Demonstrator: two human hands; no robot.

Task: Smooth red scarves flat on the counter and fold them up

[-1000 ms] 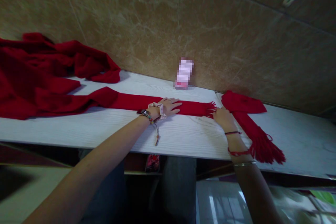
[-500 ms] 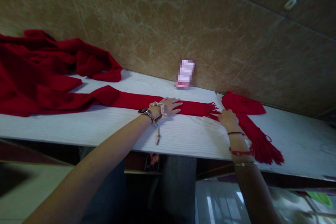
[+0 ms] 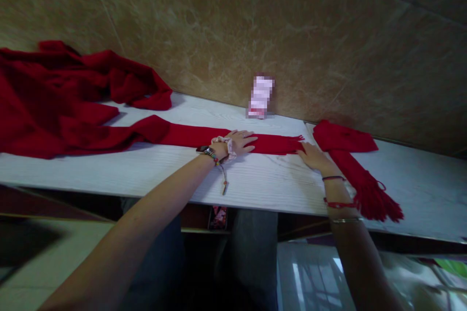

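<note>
A long strip of red fabric (image 3: 193,137), like a scarf with a fringed end, lies flat along the white board. My left hand (image 3: 239,143) rests palm down on it, fingers spread, with a watch and bracelets on the wrist. At the strip's right end, my right hand (image 3: 314,156) lies low with its fingers stretched out, touching the fabric's edge. Only a few fringe threads (image 3: 299,138) show there; the others are out of sight. To the right of that hand lies a folded red scarf (image 3: 345,138) with a thick fringe hanging toward the front edge.
A heap of red fabric (image 3: 73,77) covers the board's left side. A blurred-out phone-like object (image 3: 260,97) leans on the brown marbled wall (image 3: 204,34). The white board (image 3: 262,184) ends just before my knees. Another phone-like item (image 3: 218,217) sits below its edge.
My right hand has gone from a closed grip on the fringe to stretched-out fingers at the strip's end. Less fringe shows now. My left hand stays on the fabric; the view shifted slightly.
</note>
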